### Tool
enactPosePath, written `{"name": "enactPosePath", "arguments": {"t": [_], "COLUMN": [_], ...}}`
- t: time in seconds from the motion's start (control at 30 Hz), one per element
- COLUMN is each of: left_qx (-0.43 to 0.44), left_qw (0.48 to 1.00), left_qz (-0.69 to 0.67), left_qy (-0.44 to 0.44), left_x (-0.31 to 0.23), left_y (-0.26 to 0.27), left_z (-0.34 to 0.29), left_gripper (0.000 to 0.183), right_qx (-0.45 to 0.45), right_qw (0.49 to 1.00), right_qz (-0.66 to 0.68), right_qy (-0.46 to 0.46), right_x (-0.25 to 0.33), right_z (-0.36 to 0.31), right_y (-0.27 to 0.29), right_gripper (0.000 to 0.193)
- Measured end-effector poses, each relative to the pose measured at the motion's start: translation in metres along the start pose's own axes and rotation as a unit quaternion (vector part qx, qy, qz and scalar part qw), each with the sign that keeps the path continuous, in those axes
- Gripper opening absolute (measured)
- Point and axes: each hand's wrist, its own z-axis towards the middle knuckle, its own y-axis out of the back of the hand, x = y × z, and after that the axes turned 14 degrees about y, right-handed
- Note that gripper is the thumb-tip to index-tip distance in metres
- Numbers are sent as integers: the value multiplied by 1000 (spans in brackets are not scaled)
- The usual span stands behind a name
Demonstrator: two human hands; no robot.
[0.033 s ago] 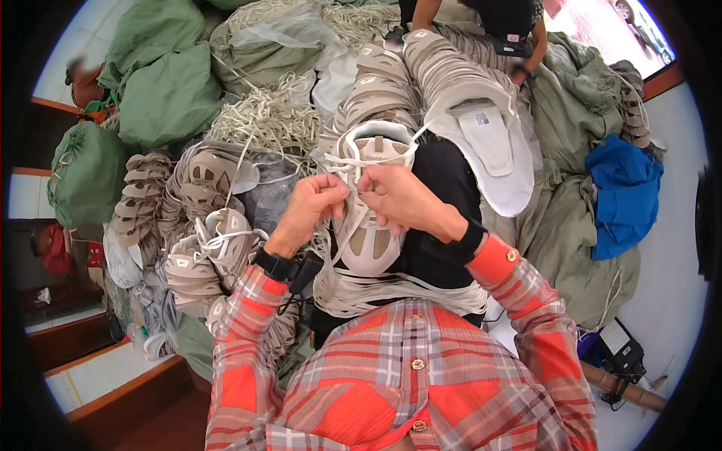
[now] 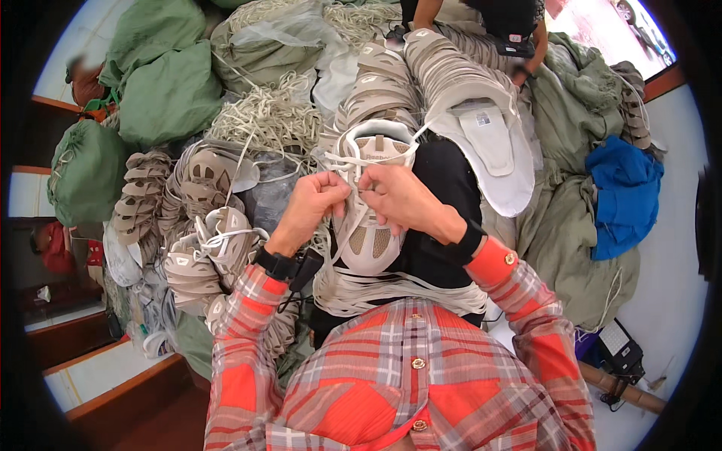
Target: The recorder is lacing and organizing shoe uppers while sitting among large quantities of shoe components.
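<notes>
A beige and white shoe upper (image 2: pixel 370 252) lies over my lap, its toe toward me and its opening facing away. A white shoelace (image 2: pixel 347 160) crosses its top and trails down its front. My left hand (image 2: pixel 312 210) is closed in a pinch on the lace at the left of the eyelets. Close beside it, my right hand (image 2: pixel 406 199) pinches the lace over the middle of the upper, its fingers curled. The exact spot where the fingertips grip is partly hidden. A bundle of white laces (image 2: pixel 398 292) is draped across my thighs.
Stacked shoe uppers (image 2: pixel 455 64) stand ahead, with loose laces (image 2: pixel 263 116) to their left. More laced uppers (image 2: pixel 226 244) lie at my left. Green sacks (image 2: pixel 169 98) and a blue cloth (image 2: pixel 623 192) flank the pile. A co-worker's arm (image 2: pixel 535 52) reaches in at the far side.
</notes>
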Motion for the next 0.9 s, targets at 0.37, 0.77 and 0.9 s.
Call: {"name": "enactPosePath", "arguments": {"t": [0.37, 0.77, 0.9], "left_qx": [-248, -84, 97], "left_qw": [747, 813, 879], "left_qz": [481, 540, 462], "left_qy": [-385, -200, -72], "left_x": [-10, -29, -41], "left_y": [-26, -49, -30], "left_z": [-26, -28, -44], "left_gripper": [30, 19, 23], "right_qx": [-410, -237, -242], "right_qw": [804, 724, 740], "right_qz": [-410, 564, 522], "right_qy": [137, 320, 349], "right_x": [-37, -24, -52], "right_z": [-97, -97, -116], "right_y": [84, 115, 137], "right_gripper": [8, 20, 21]}}
